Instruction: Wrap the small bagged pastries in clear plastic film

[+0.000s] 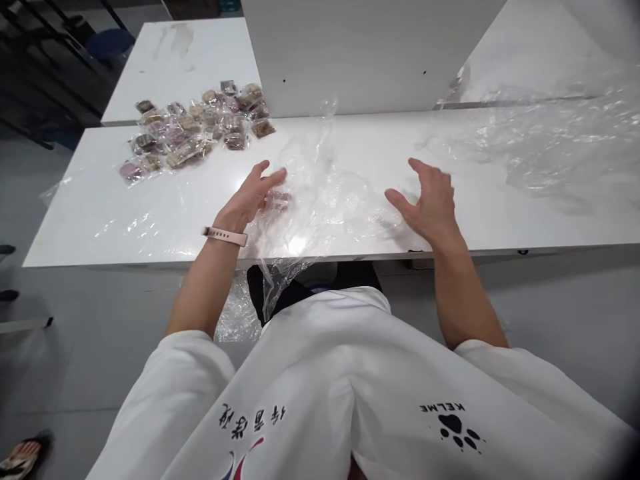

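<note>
A clear plastic sheet or bag (320, 193) lies crumpled between my hands, and part of it hangs over the table's front edge. My left hand (253, 193) is at its left side with thumb and forefinger stretched apart. The other fingers of that hand show through the thin film, touching or just beneath it; nothing looks gripped. My right hand (427, 200) hovers at the right end of the film, fingers spread and holding nothing. Beyond my left hand lies a pile of small clear packets (195, 127) with brown, tan and pinkish contents.
More loose clear film (555, 147) covers the right part of the white table (165, 227). A white upright panel (370, 53) stands at the back middle. Another piece of film (235, 317) shows below the front edge. A blue stool (110, 43) is at the far left.
</note>
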Demonstrator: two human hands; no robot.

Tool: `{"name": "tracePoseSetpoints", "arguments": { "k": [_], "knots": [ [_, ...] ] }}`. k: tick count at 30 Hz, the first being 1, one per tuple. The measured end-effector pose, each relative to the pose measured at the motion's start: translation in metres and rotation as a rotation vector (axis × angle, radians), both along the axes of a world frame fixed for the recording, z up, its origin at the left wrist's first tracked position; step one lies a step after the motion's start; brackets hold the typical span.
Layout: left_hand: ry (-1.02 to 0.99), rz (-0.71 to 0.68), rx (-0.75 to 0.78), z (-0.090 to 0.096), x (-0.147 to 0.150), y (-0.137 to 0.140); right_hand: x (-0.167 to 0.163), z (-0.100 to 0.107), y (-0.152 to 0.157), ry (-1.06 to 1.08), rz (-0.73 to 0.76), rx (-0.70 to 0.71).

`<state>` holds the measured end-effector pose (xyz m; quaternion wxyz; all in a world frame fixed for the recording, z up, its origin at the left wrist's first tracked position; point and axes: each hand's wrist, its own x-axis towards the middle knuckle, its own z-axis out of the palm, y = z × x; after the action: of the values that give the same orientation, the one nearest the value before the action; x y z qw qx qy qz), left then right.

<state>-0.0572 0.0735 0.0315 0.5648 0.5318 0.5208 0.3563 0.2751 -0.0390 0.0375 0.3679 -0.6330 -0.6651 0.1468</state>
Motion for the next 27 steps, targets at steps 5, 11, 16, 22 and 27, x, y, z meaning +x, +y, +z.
{"name": "tracePoseSetpoints", "arguments": {
  "k": [5, 11, 16, 22, 27],
  "knots": [
    [0.122, 0.251, 0.129, -0.014, 0.017, 0.008, 0.038, -0.040, -0.006, -0.113, -0.088, -0.236],
    [0.251, 0.526, 0.202, -0.016, -0.022, -0.014, 0.106, -0.002, -0.049, -0.372, -0.041, -0.416],
    [0.560, 0.316, 0.576, 0.000, 0.007, -0.040, 0.081, 0.060, -0.049, -0.553, 0.094, -0.102],
    [0.926, -0.433, 0.491, -0.011, 0.096, -0.019, -0.027, 0.005, 0.058, -0.213, 0.374, -0.200],
    [1.039, -0.347, 0.623, -0.011, 0.085, 0.027, 0.000, -0.061, 0.126, -0.453, 0.132, -0.265]
  ]
}}
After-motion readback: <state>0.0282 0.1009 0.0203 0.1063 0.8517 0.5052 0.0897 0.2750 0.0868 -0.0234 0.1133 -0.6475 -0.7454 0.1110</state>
